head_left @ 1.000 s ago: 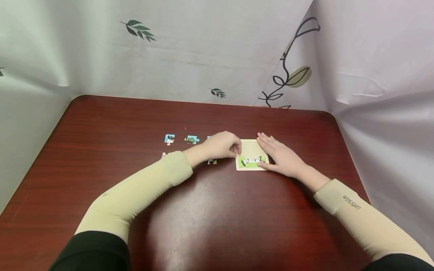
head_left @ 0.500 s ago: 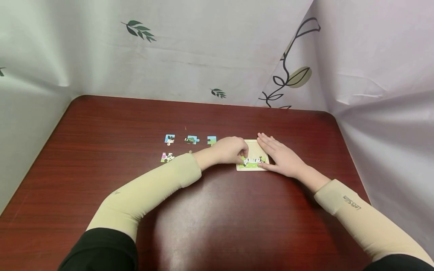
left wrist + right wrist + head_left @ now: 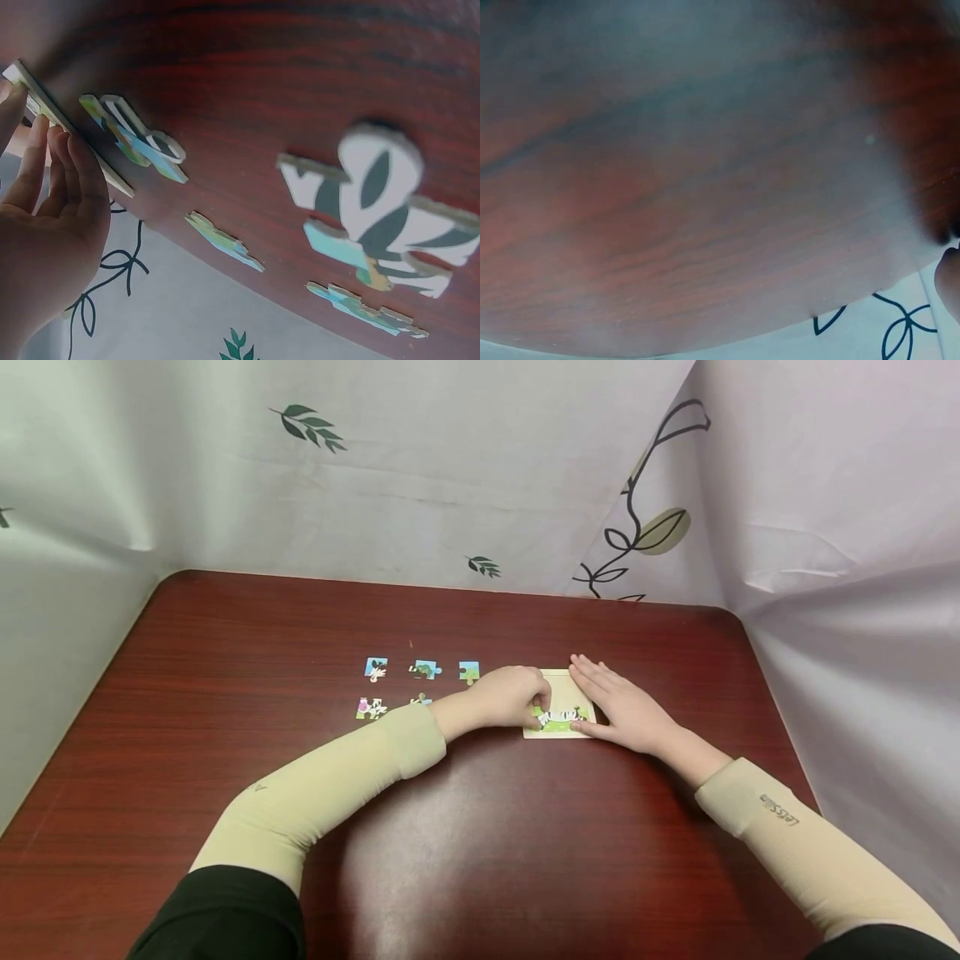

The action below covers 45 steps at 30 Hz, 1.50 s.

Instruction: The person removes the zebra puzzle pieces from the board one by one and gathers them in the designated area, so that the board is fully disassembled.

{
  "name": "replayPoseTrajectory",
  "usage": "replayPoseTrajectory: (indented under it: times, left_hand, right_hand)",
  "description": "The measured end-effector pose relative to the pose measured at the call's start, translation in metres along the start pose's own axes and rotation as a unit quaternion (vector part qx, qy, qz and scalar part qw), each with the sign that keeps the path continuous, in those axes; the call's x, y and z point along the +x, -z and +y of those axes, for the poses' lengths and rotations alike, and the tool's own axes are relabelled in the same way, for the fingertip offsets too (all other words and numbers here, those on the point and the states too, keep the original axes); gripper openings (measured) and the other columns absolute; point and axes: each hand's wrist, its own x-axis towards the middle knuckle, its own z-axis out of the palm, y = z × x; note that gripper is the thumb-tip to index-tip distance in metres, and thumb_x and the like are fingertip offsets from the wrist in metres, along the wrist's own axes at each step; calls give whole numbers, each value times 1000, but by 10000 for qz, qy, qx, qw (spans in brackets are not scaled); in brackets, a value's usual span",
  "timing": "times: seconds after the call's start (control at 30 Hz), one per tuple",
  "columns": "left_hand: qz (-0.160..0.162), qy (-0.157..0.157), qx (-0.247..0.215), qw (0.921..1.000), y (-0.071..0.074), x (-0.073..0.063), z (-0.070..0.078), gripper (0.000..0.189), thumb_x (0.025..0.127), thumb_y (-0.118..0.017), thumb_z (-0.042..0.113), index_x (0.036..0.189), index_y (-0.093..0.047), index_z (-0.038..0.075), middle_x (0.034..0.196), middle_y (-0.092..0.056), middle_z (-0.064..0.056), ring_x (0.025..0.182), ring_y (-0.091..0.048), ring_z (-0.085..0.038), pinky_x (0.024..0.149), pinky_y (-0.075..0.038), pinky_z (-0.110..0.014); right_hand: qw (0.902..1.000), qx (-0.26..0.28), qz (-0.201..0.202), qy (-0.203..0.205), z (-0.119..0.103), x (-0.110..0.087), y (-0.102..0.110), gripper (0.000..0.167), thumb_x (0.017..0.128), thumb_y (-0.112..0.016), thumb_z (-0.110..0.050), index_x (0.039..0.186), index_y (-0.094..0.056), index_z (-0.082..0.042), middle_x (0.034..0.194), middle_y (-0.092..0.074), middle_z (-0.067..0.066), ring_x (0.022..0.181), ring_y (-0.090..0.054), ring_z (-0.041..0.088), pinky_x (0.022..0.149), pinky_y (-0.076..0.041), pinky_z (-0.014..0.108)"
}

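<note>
A shallow pale wooden puzzle tray lies right of the table's middle. Joined puzzle pieces with zebra legs on green fill its near part. My left hand, fingers bent, has its thumb and fingertips at the tray's lower left, over the end of that row. In the left wrist view the left hand touches the tray; whether it pinches a piece is hidden. My right hand lies flat with straight fingers along the tray's right edge. Only a sliver of the right hand shows in the right wrist view.
Loose puzzle pieces lie left of the tray: a zebra-head piece, a green-and-blue piece, a blue corner piece and a pink-and-white piece. Others are partly behind the left arm. A white patterned curtain surrounds the red-brown table.
My left hand has moved right and slightly nearer, from the tray's left edge onto its lower left corner, then stayed nearly still. The right hand has not moved.
</note>
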Motion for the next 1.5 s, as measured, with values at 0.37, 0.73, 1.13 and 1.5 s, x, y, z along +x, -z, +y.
replayPoseTrajectory:
  times: [0.37, 0.73, 1.13, 1.5]
  left_hand:
    - [-53, 272, -88, 9996, -2, -1, 3, 20, 87, -89, 22, 100, -76, 14, 105, -69, -1, 95, -64, -16, 90, -55, -33]
    - [-82, 304, -115, 9994, -2, -1, 4, 21, 88, -89, 23, 101, -76, 13, 105, -69, -2, 95, -63, -17, 91, -55, -33]
    - [-126, 314, -159, 9993, 0, -3, 4, 20, 87, -88, 21, 101, -76, 14, 104, -69, -1, 96, -64, -16, 91, -54, -33]
    - [-144, 317, -125, 9993, -1, -1, 4, 19, 89, -87, 22, 102, -76, 14, 104, -69, -1, 94, -63, -15, 88, -54, -31]
  right_hand:
    - [10000, 64, -42, -48, -2, -1, 1, 91, 98, -73, -42, 165, -29, 2, 176, -24, 19, 164, -23, 37, 133, -22, 53]
    - [9999, 69, -43, -126, -3, -1, 1, 90, 98, -72, -42, 165, -30, 2, 176, -24, 19, 164, -23, 37, 133, -22, 53]
    - [9999, 3, 103, -10, -12, 4, -3, 87, 100, -68, -43, 165, -30, 1, 176, -25, 17, 165, -23, 34, 134, -20, 49]
    - [10000, -42, 53, 14, -18, 11, -5, 86, 101, -67, -42, 164, -30, 3, 175, -25, 19, 164, -23, 35, 133, -23, 55]
